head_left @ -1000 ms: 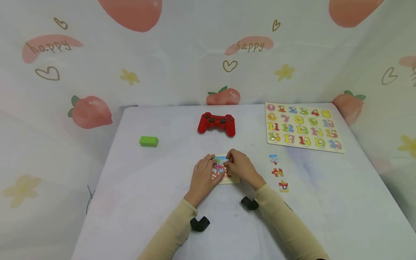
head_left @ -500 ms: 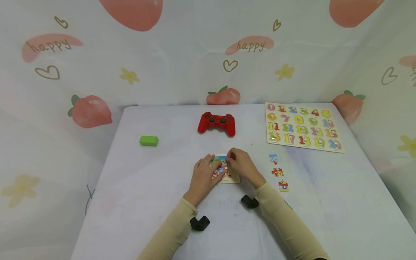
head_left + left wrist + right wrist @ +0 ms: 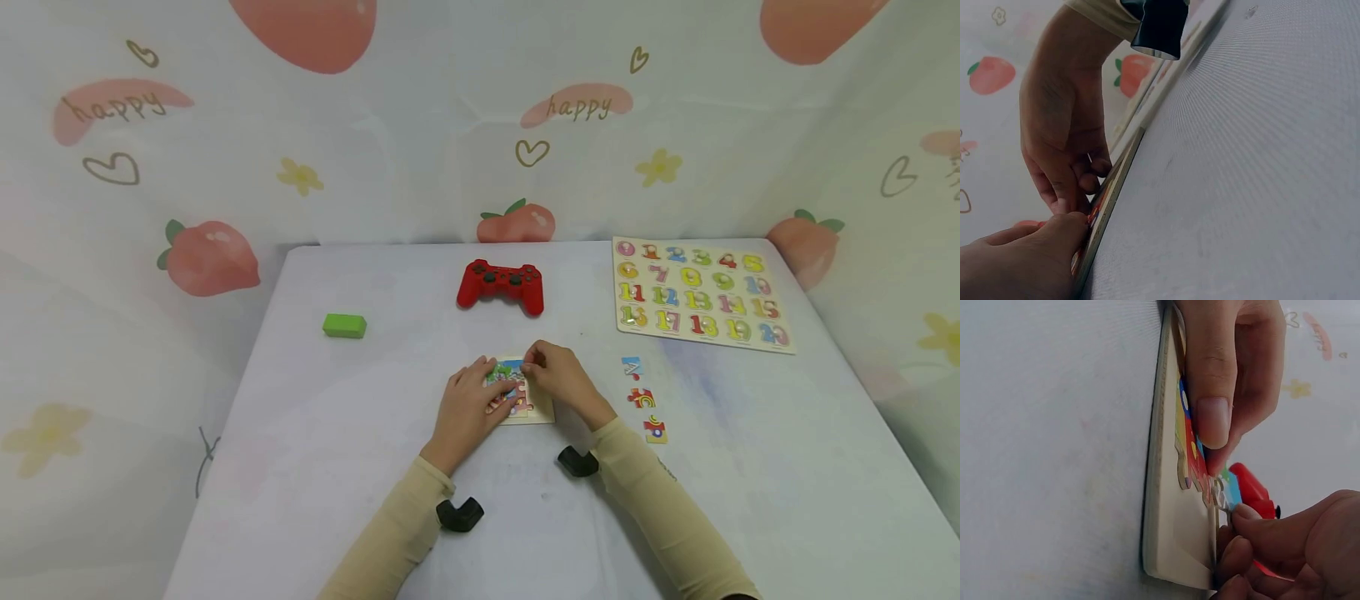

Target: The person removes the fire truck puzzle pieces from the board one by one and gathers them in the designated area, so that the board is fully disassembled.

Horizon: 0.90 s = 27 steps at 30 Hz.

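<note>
Right hand (image 3: pixel 558 377) pinches a puzzle piece (image 3: pixel 1233 489); left hand (image 3: pixel 467 407), fingers loosely spread, rests on the board (image 3: pixel 1179 540). Misaligned pressing could pop neighbouring pieces (image 3: pixel 1192 440) loose.

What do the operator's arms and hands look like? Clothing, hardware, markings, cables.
Long, plain beige sleeves, left and right, down to the wrists. Left hand and right hand bare, no gloves or rings visible. Angular black unit at the left wrist and right wrist. Small dark marking on the right sleeve, illegible. No cables visible.
</note>
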Available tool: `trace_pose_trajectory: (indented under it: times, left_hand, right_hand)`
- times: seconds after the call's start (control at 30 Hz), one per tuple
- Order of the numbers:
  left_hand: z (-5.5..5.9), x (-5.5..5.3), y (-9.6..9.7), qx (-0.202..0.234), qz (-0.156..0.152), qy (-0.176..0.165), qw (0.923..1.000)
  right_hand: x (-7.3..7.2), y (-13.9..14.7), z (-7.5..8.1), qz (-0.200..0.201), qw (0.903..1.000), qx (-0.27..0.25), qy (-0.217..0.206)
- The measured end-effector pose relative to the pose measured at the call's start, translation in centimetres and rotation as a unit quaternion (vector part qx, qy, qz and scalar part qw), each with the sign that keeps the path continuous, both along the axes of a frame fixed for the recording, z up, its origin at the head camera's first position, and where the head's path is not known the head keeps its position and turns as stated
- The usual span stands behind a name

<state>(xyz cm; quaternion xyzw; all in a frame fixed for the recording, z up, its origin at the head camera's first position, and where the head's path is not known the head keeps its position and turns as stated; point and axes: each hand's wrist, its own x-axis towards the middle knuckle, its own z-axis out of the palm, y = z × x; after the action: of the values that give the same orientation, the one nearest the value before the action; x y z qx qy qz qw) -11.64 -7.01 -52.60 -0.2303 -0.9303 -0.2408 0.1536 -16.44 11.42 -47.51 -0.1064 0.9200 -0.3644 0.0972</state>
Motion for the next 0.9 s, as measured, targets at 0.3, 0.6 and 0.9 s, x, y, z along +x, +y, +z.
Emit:
trace_pose_trajectory:
  times: [0.3,0.6,0.9]
  left_hand:
    - [-0.2,0.0,0.1,-0.005,0.005,-0.009,0.9999]
    - [0.0,0.0,0.2,-0.001,0.012,-0.038,0.9992]
    - [0.1,0.1,0.3,0.006,0.009,-0.044,0.9990]
  right_hand:
    - [-0.2,2.0,0.9,-0.012,0.9992,-0.007,-0.038]
    - [-0.7,8.8,2.3,-0.013,0.9980,0.058,-0.023]
    - [-1.2,13.3,2.6,0.006,0.9969,0.060,-0.050]
